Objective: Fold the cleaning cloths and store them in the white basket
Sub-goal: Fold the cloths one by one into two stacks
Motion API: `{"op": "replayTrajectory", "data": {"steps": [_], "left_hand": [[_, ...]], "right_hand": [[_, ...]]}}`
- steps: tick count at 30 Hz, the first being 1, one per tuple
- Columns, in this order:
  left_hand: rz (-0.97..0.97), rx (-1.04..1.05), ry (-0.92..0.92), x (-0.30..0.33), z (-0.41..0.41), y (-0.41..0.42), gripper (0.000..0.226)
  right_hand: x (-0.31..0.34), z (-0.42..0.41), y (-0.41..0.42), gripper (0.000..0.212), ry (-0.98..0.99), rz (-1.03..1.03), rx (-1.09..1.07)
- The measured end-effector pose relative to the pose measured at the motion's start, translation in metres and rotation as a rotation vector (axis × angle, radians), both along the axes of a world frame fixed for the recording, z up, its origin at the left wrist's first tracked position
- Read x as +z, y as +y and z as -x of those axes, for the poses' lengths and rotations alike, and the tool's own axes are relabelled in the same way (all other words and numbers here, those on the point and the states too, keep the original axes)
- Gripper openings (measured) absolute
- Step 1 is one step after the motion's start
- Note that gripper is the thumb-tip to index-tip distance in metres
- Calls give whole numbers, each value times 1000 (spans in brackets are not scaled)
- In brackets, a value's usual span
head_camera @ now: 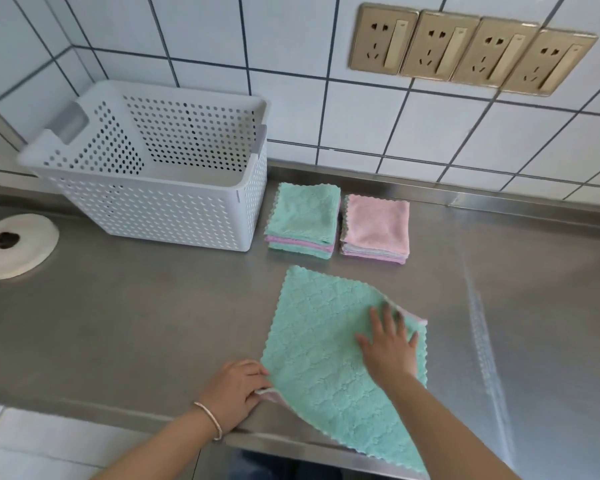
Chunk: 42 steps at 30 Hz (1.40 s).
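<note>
Green cloth (329,344) on steel counter (118,323)

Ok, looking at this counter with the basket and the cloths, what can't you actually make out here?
All in the head view:
- White basket floor: its front wall hides most of it, so any contents can't be confirmed.
- Left stack and right stack: edges too fine to count cloths.
- Teal cloth: near corner cut off by the bottom edge.
- Left hand: fingers curl out of sight at the cloth's corner.

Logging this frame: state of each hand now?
Left hand: closed, pinching the green cloth at its near-left corner.
Right hand: open, flat on the cloth.
</note>
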<state>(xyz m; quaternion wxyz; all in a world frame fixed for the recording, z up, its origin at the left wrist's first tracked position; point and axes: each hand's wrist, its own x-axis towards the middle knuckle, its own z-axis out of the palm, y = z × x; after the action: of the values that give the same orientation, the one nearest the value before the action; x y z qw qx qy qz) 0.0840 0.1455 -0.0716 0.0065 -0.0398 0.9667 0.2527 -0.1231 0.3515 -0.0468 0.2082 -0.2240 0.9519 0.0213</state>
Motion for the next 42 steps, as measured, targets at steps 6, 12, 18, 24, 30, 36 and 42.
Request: {"op": "replayTrajectory", "data": {"steps": [6,12,18,24,30,36,42], "left_hand": [[44,15,-102,8,6,0,36],[-192,214,-251,31,19,6,24],[-279,349,-212,51,33,0,29],[-303,312,-262,61,37,-10,21],[-267,203,-501,68,41,-15,25],[-341,361,-460,69,73,-17,23],[-274,547,-453,52,121,-19,40]], "right_hand": [[14,30,11,67,-39,-22,-82],[52,-51,-5,78,-192,310,256],[48,-67,25,24,-163,112,266],[59,-27,81,29,-383,196,-196],[63,-10,107,13,-596,271,-364],[44,10,97,15,-495,593,-627],[24,33,67,14,-244,525,-625]]}}
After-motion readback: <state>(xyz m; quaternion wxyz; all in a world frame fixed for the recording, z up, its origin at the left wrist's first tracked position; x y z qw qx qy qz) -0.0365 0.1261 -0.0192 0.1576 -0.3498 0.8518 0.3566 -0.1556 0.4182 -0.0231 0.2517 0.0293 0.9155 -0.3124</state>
